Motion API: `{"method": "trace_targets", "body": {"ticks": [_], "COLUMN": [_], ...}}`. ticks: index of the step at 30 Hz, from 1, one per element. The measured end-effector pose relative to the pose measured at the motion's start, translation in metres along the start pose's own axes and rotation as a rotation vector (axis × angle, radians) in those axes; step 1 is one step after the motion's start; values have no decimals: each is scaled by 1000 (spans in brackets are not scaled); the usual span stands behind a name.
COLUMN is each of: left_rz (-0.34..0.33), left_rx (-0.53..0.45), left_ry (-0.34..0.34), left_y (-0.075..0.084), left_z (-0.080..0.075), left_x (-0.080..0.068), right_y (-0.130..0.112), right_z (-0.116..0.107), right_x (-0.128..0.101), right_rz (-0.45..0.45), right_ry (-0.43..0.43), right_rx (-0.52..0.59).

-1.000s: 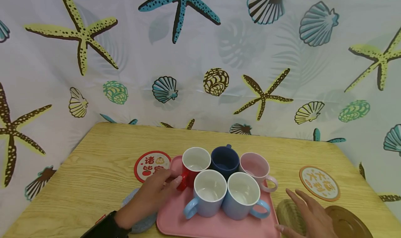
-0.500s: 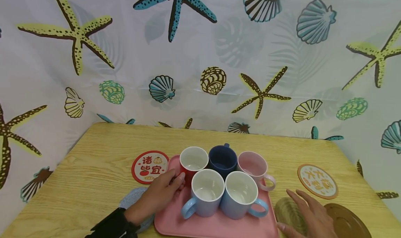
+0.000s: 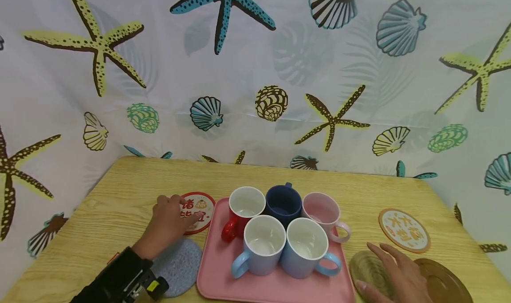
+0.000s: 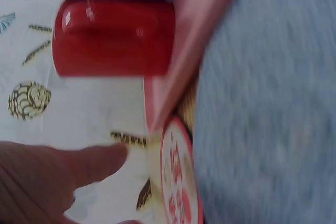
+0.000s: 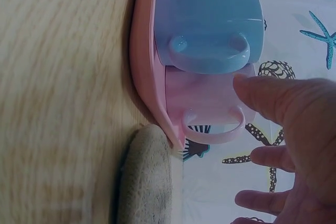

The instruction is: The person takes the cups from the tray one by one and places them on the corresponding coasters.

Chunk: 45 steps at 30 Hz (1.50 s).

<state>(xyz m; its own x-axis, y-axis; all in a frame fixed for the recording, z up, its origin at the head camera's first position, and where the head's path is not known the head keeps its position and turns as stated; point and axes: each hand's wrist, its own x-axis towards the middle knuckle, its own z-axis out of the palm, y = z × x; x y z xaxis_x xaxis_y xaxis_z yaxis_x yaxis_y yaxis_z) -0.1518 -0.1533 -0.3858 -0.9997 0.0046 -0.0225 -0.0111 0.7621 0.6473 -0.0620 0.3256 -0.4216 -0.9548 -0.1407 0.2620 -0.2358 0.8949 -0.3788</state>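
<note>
My left hand (image 3: 165, 225) hovers over the red-rimmed coaster (image 3: 203, 202), left of the pink tray (image 3: 223, 287), its thumb held out and holding nothing. On the tray several mugs stand upright: a red mug (image 3: 241, 222), a navy mug (image 3: 284, 205), a pink mug (image 3: 329, 223) and two light-blue mugs, left mug (image 3: 266, 261) and right mug (image 3: 300, 265). The red mug's handle points toward the left front. Relaxed and spread, my right hand (image 3: 403, 274) is beside the tray's right edge; its thumb overlaps the light-blue mug (image 5: 210, 24) in the right wrist view.
A grey-blue round coaster (image 3: 181, 269) lies left of the tray. Right of it are a woven round coaster (image 3: 365, 267), a brown round dish (image 3: 447, 281) and an orange-rimmed coaster (image 3: 405, 230). A patterned cloth (image 3: 239, 81) hangs behind the wooden table (image 3: 139, 179).
My left hand has let go of the red mug and moved left, over the red-rimmed coaster. The mugs keep their places on the tray, and my right hand has barely moved.
</note>
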Motion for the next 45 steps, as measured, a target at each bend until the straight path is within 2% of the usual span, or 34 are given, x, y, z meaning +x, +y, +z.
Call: {"method": "trace_targets", "body": {"ticks": [2, 4, 7, 9, 13, 18, 20, 21, 24, 26, 28, 30, 32, 34, 36, 38, 40, 42, 44, 45], "left_rz": [-28, -27, -42, -61, -71, -101, -95, -86, -47, -36, -56, -70, -61, -16, 52, 96, 115, 116, 121, 121], "left_rx": [58, 112, 177, 200, 203, 13, -62, -62, -85, -118, -224, -381, -564, -725, -833, -889, -906, -903, -896, -888], "left_ry": [-70, -154, -259, -305, -300, -302, -277, -252, -134, -47, 3, 18, -8, -79, -172, -274, -354, -398, -423, -429], "left_y": [-11, -19, -26, -30, -36, -41, -40, -38, -26, -12, 7, 28, 49, 68, 84, 98, 110, 120, 126, 128], "left_z": [-8, -13, -15, -14, -10, -8, -11, -15, -29, -38, -43, -42, -36, -24, -12, -1, 8, 17, 23, 26], "left_x": [-1, -7, -17, -23, -27, -32, -33, -33, -34, -37, -43, -51, -62, -72, -81, -87, -92, -94, -95, -95], "right_y": [-1, -1, -1, -2, -5, -11, -14, -16, -29, -41, -55, -69, -82, -93, -100, -106, -108, -110, -113, -113], "right_z": [1, 2, 1, -1, -1, 0, -1, -2, -8, -13, -17, -19, -18, -13, -8, -2, 1, 0, -3, -5], "right_x": [0, 0, 0, 2, 4, 8, 9, 9, 8, 6, 4, 5, 8, 10, 11, 13, 13, 12, 11, 11], "right_rz": [-8, -20, -23, -30, -57, -156, -214, -232, -228, -202, -179, -188, -216, -269, -310, -339, -309, -199, -63, -27], "right_ry": [10, 27, 36, 39, 37, 111, 158, 180, 197, 195, 191, 187, 181, 150, 70, -31, -124, -215, -248, -249], "right_rx": [-8, -4, -2, 2, 12, 48, 55, 50, 54, 61, 98, 158, 233, 327, 454, 612, 767, 906, 967, 988]}}
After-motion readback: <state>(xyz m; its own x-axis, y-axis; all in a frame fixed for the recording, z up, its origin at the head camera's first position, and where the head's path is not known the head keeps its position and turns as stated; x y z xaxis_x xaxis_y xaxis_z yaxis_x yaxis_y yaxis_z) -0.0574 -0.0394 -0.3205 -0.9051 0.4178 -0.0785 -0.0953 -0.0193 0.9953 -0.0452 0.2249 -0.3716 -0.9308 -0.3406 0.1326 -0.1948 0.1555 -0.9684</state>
